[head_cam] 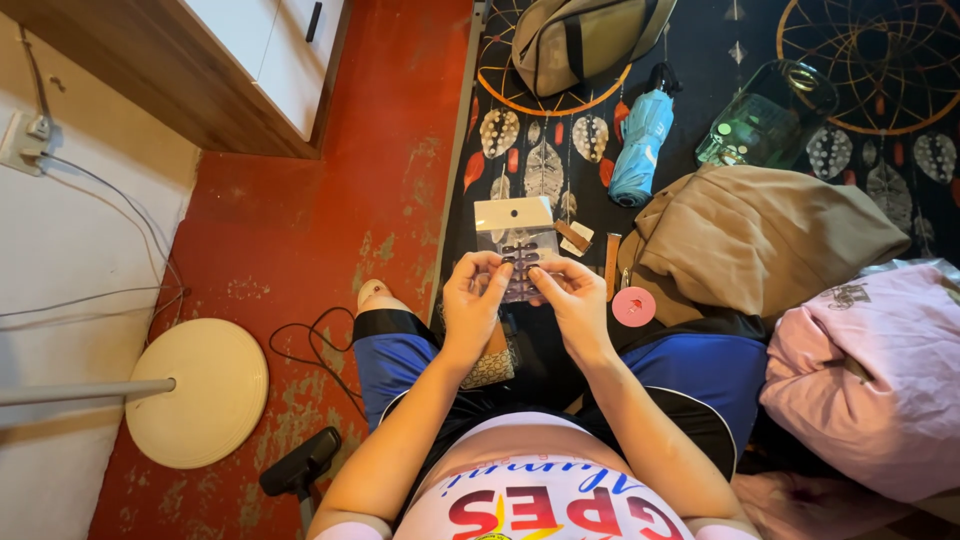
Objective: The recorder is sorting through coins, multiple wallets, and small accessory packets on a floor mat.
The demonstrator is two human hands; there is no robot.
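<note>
I sit cross-legged and hold a small clear plastic packet [515, 238] with a white card top in front of me. Several dark oval pieces show through the clear part. My left hand [472, 298] pinches the packet's lower left corner. My right hand [572, 295] pinches its lower right side, fingers curled. The packet hangs above a dark patterned bedsheet [700, 60]. A small round pink disc [634, 306] lies just right of my right hand, beside a narrow brown stick [611, 265].
A folded tan cloth [760, 240] and a pink pillow [880, 380] lie to the right. A folded blue umbrella [640, 145], a green glass bottle [765, 120] and a khaki bag [585, 40] sit further up. A round cream fan base [200, 390], cables and red floor [300, 230] are to the left.
</note>
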